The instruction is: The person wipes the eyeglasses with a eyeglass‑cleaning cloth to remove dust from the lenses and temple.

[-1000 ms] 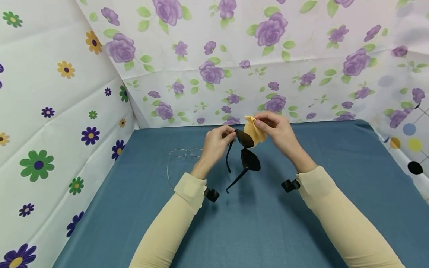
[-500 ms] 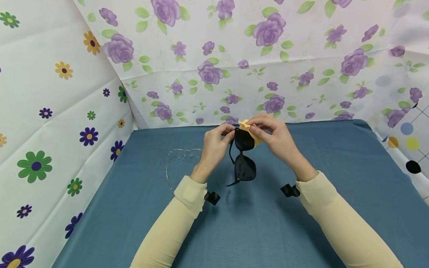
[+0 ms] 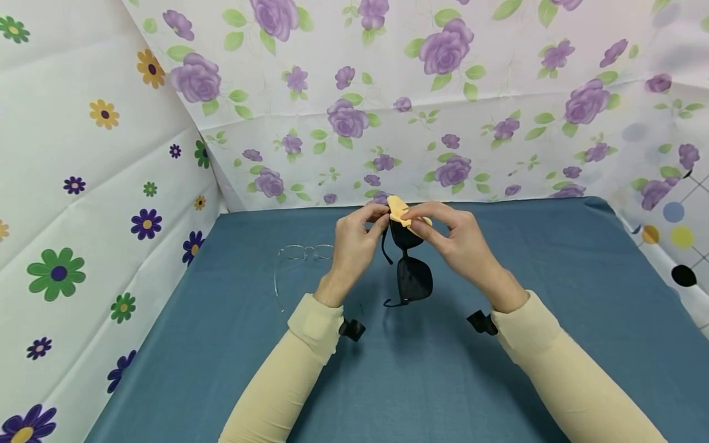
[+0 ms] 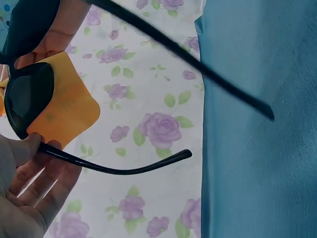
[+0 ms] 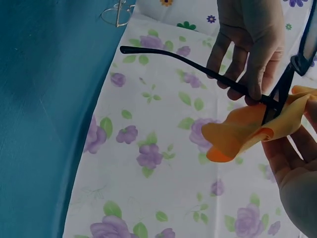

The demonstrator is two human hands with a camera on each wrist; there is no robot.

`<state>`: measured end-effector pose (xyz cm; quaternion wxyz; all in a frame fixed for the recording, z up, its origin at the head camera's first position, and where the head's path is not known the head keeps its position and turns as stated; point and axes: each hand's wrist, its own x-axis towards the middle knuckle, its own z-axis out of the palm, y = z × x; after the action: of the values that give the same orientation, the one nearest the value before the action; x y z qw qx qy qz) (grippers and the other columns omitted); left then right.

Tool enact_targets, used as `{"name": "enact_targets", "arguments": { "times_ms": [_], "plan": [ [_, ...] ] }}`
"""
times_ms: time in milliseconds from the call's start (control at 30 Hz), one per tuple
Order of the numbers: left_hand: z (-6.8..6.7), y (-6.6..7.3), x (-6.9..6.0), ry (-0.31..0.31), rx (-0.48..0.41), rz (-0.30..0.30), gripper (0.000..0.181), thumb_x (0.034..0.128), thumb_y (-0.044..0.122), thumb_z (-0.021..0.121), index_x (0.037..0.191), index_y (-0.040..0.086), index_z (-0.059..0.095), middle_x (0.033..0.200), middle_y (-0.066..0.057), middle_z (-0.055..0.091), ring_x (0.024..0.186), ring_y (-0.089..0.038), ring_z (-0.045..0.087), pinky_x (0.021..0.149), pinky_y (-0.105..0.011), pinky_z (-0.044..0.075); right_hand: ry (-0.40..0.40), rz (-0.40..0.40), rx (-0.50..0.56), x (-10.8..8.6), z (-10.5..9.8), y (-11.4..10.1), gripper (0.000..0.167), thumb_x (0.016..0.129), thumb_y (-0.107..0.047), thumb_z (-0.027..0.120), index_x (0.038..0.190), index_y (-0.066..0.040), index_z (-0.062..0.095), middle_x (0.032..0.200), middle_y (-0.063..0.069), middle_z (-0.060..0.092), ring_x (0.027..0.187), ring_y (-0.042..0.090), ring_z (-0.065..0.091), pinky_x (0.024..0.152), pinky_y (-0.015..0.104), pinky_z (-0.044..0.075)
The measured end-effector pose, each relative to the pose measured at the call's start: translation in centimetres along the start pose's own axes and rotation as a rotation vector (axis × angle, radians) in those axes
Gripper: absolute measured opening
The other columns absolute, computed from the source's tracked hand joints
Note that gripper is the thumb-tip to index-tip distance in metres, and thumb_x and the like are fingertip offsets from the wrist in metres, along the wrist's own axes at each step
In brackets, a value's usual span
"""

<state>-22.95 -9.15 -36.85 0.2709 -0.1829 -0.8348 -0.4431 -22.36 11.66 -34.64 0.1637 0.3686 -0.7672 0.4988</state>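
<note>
"Sunglasses (image 3: 412, 266): position and handling?"

"Above the bench (image 3: 426, 381); fingers of the left hand (image 3: 356, 243) pinch a temple (image 4: 116, 171), those of the right hand (image 3: 464, 239) the yellow cloth (image 3: 396, 209). Probably light, stiff, scratch-prone: spare the lenses (image 3: 416, 284)."

The sunglasses (image 3: 415, 279) are black, the cloth (image 3: 397, 209) yellow, the table cover (image 3: 410, 387) blue, and the white backdrop (image 3: 388, 132) bears purple roses (image 3: 347, 118).
</note>
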Motion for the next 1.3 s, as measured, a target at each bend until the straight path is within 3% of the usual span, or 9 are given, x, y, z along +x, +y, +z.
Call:
{"name": "enact_targets", "arguments": {
  "times_ms": [233, 667, 867, 1100, 1300],
  "plan": [
    [0.0, 0.0, -0.3, 0.042, 0.015, 0.046, 0.014, 0.1002, 0.011, 0.071, 0.108, 0.002, 0.077, 0.1, -0.01, 0.078, 0.092, -0.023, 0.073, 0.063, -0.033, 0.058, -0.039, -0.101, -0.028, -0.3, 0.0, 0.1, 0.032, 0.093, 0.007, 0.072, 0.12, -0.01, 0.075, 0.122, 0.005, 0.073, 0.112, 0.021, 0.068, 0.092, 0.029, 0.053],
    [-0.3, -0.1, -0.7, 0.084, 0.01, 0.043, 0.014, 0.0998, 0.01, 0.072, 0.11, 0.003, 0.077, 0.098, -0.01, 0.078, 0.09, -0.023, 0.073, 0.059, -0.032, 0.056, -0.124, -0.191, 0.055, -1.2, -0.5, -0.3, 0.041, 0.087, 0.019, 0.072, 0.116, -0.01, 0.075, 0.126, 0.011, 0.072, 0.119, 0.024, 0.067, 0.097, 0.025, 0.055],
    [-0.8, -0.4, -0.6, 0.13, -0.023, 0.014, 0.013, 0.0997, 0.009, 0.072, 0.109, 0.002, 0.077, 0.097, -0.011, 0.077, 0.088, -0.023, 0.072, 0.063, -0.032, 0.058, -0.179, -0.169, 0.105, -1.5, -0.7, -0.7, 0.037, 0.09, 0.016, 0.07, 0.116, -0.011, 0.075, 0.127, 0.011, 0.071, 0.124, 0.021, 0.065, 0.1, 0.028, 0.054],
    [-1.0, -0.5, -0.7, 0.141, -0.048, -0.008, 0.013, 0.1003, 0.008, 0.071, 0.109, 0.001, 0.077, 0.096, -0.012, 0.077, 0.086, -0.023, 0.073, 0.063, -0.032, 0.06, -0.239, -0.126, 0.122, -1.5, -1.1, -1.0, 0.032, 0.097, 0.009, 0.067, 0.117, -0.015, 0.073, 0.128, 0.006, 0.071, 0.125, 0.018, 0.063, 0.1, 0.027, 0.052],
    [-1.1, -0.6, -0.7, 0.155, -0.102, -0.022, 0.012, 0.1003, 0.008, 0.071, 0.108, 0.0, 0.077, 0.094, -0.013, 0.076, 0.085, -0.023, 0.074, 0.069, -0.029, 0.062, -0.252, -0.041, 0.152, -1.6, -1.6, -1.4, 0.025, 0.102, 0.002, 0.063, 0.119, -0.013, 0.074, 0.125, 0.004, 0.072, 0.118, 0.017, 0.066, 0.097, 0.028, 0.053]
  ]
}}
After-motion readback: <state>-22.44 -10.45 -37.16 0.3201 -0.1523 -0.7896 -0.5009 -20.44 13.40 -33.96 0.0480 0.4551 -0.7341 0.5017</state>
